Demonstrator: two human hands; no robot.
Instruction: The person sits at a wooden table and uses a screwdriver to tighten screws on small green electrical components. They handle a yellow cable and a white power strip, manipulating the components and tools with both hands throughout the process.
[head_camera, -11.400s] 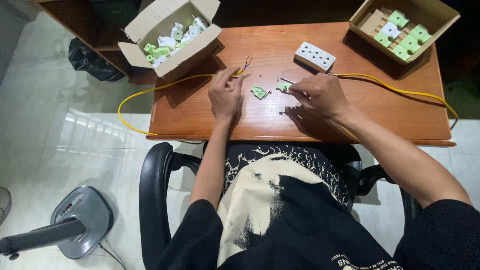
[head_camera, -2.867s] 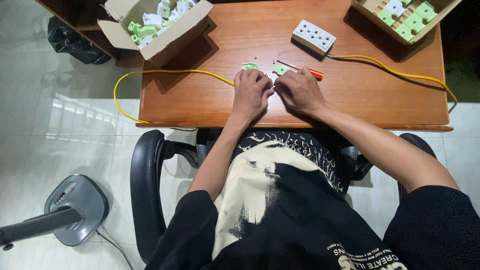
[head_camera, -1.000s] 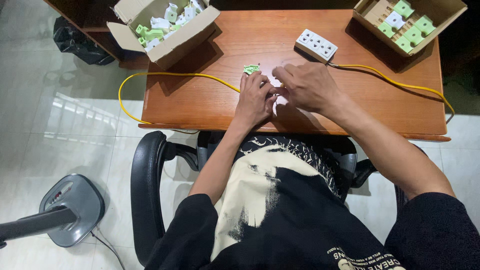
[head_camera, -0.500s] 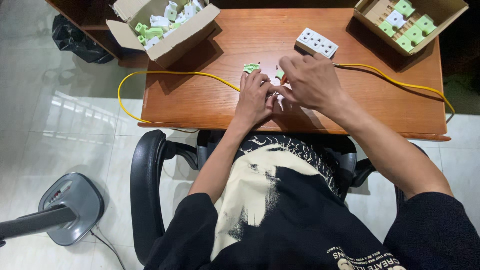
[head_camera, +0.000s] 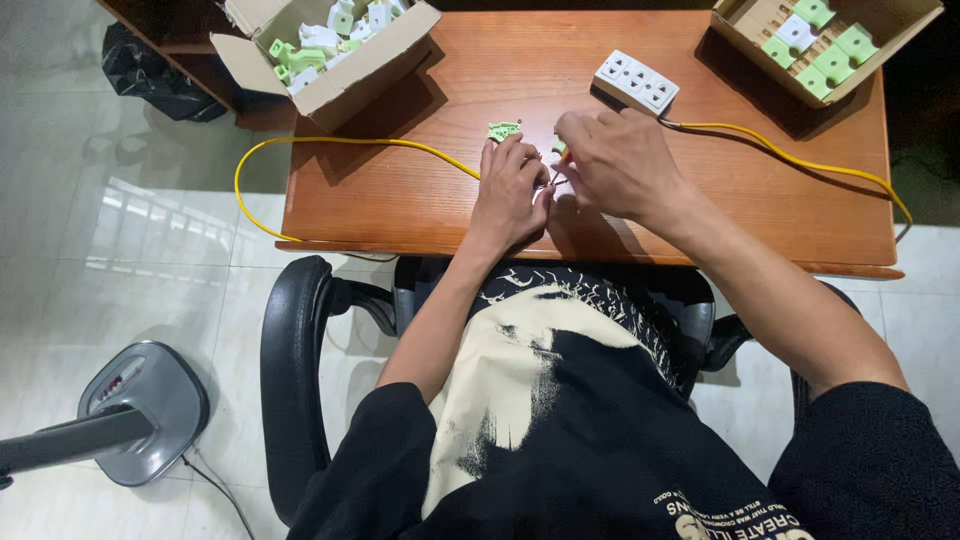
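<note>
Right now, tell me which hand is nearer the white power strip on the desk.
Right. The right hand sits just below the power strip, fingertips almost under its near edge. The left hand lies farther off, below and to its left, by a small green part.

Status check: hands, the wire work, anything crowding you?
Left hand pinning yellow cable end on wooden desk. Right hand closed on small tool, tip at the wires. Green plug part lies just ahead; white socket strip clear beyond.

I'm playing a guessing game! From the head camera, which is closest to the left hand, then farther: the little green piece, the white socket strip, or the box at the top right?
From the left hand:
1. Little green piece, just above its fingertips.
2. White socket strip, up and right.
3. Box at the top right, table's far corner.
</note>
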